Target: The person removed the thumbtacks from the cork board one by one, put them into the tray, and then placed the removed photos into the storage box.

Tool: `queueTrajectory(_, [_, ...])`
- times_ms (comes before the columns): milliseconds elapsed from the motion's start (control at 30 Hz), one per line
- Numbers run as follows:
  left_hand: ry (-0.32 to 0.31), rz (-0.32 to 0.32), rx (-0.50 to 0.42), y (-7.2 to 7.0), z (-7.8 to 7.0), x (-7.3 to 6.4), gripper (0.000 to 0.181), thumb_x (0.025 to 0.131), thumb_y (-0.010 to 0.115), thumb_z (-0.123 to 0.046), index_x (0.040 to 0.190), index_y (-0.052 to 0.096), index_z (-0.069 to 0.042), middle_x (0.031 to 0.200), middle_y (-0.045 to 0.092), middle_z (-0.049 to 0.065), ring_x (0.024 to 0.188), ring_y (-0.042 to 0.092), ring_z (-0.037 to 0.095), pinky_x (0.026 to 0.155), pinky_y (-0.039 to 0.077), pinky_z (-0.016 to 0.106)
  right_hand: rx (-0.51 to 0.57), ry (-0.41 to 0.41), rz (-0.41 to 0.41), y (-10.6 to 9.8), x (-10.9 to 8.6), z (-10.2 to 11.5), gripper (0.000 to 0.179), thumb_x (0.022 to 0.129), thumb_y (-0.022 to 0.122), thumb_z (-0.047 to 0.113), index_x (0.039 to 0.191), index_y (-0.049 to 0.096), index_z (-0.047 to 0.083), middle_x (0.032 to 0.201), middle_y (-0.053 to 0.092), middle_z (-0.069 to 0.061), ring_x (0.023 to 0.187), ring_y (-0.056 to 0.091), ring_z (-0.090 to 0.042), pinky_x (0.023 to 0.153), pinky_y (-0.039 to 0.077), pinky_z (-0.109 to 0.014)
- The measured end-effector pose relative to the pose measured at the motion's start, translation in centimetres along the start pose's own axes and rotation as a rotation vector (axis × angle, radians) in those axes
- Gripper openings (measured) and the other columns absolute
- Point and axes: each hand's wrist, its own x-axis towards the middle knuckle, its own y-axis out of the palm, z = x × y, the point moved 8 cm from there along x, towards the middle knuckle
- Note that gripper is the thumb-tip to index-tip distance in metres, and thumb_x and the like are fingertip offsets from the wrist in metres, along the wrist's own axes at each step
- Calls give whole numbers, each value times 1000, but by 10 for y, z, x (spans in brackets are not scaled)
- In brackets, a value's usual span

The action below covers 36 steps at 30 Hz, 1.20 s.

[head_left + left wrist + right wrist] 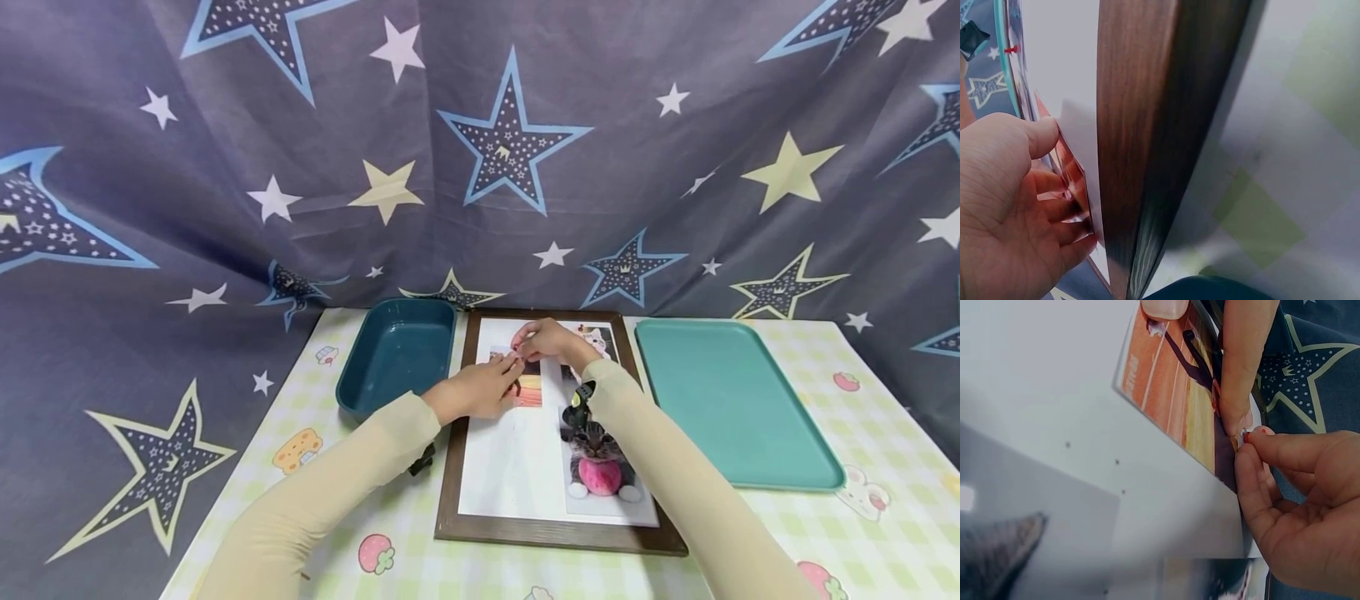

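Observation:
A white board [510,475] in a brown wooden frame [450,500] lies on the table. On its upper left part is an orange and yellow photo [1160,394]. My left hand [480,390] rests over this photo, its extended fingers and thumb pressing the print against the board. At the photo's top edge my right hand [553,342] pinches a small red push pin [1247,436] between thumb and index finger, right beside a left fingertip. To the right sit a tabby cat photo [596,454] and, above it, a white cat photo [597,337], partly hidden by the right arm.
A deep dark-teal bin [347,387] stands left of the frame. To the right lies a flat green tray [738,400]. A checked tablecloth [420,575] covers the table, and a star-patterned curtain [637,183] hangs behind it. Small dark holes dot the board.

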Motion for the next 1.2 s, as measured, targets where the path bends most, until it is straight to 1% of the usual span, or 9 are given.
queueTrajectory(267, [-5,4,6,2,1,-1,68,109,39,-46,164,19,-11,172,12,11,157,21,31,122,35,42,-9,6,-3,2,0,0,26,90,62,-10,116,66,-9,85,68,-6,75,65,-13,79,60,-28])
queueTrajectory(367, [0,-1,8,2,1,0,68,109,40,-45,164,20,-10,171,13,11,157,21,32,122,35,42,-10,1,-7,2,1,0,26,90,62,-11,116,65,-10,86,68,-7,74,64,-13,76,59,-26])
queueTrajectory(533, [-1,-7,23,1,1,1,68,109,41,-45,164,20,-10,171,14,11,157,22,32,122,37,42,-24,-3,-8,2,2,0,25,90,62,-11,115,65,-9,88,69,-9,75,65,-13,76,59,-26])
queueTrajectory(767, [-14,-9,29,3,2,2,68,109,41,-45,164,20,-11,172,13,10,157,22,31,121,37,42,-29,7,-12,2,3,-1,23,90,63,-11,113,66,-8,84,68,-6,73,64,-12,76,59,-26])
queueTrajectory(900, [-20,-7,26,4,2,2,68,109,41,-46,164,20,-11,172,13,10,157,21,31,121,37,42,-24,11,-7,3,5,-1,23,90,63,-12,113,66,-8,84,68,-6,74,65,-12,76,60,-27])
queueTrajectory(1033, [-13,-17,32,2,1,2,68,109,42,-45,163,21,-10,172,13,11,157,22,32,121,38,42,-24,15,-3,2,5,0,23,90,62,-12,113,65,-9,86,69,-8,75,65,-13,76,59,-26])
queueTrajectory(1200, [-6,-21,34,0,-1,0,67,109,41,-44,163,22,-9,171,14,11,156,24,32,120,39,43,-46,26,-5,1,2,2,21,92,65,-8,113,65,-8,83,65,-5,75,62,-14,74,57,-26])
